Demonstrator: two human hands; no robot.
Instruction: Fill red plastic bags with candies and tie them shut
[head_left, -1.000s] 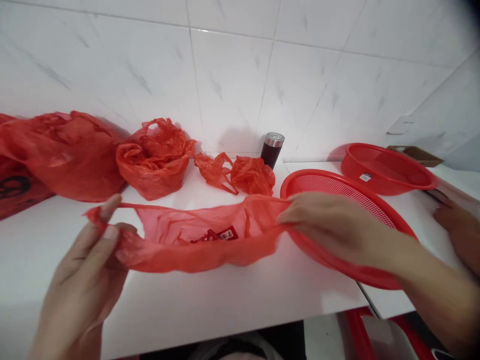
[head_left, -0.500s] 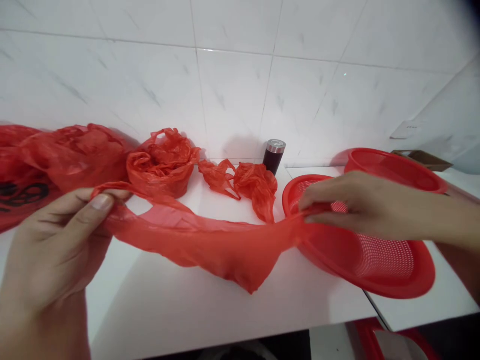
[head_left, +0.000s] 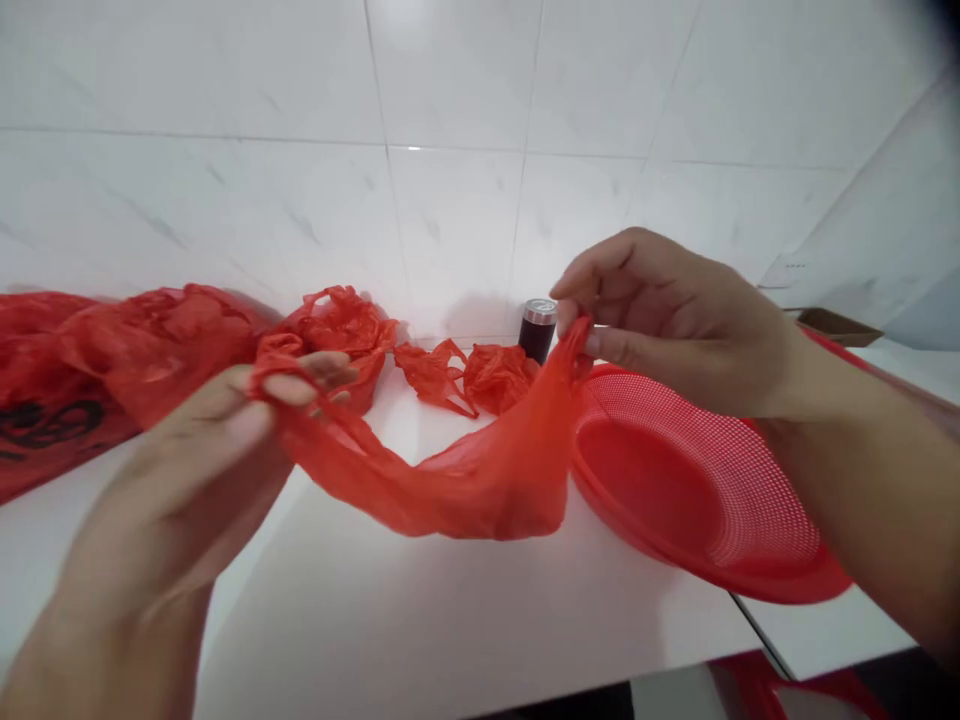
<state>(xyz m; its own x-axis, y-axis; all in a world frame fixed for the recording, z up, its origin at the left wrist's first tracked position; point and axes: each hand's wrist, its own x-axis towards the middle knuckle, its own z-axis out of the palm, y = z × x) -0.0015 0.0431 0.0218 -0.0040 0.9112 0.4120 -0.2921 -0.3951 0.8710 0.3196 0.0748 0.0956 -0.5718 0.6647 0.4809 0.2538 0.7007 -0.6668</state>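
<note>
A thin red plastic bag (head_left: 457,475) hangs between both my hands above the white counter (head_left: 450,620). My left hand (head_left: 217,460) pinches its left end, fingers closed on the plastic. My right hand (head_left: 667,320) is raised and pinches the right end between thumb and fingers. The bag sags in the middle and its lowest fold rests on the counter. Just right of the bag lies a red perforated strainer basket (head_left: 705,500), below my right wrist.
Along the tiled wall lie several crumpled red bags: a large one with black print (head_left: 90,370), a bunched one (head_left: 337,325), a small one (head_left: 491,375). A dark cylinder with a metal lid (head_left: 538,328) stands behind. A brown box (head_left: 836,325) sits far right.
My right hand has lifted its end of the bag up and slightly left, off the basket. My left hand rose a little, so the bag now droops between them.
</note>
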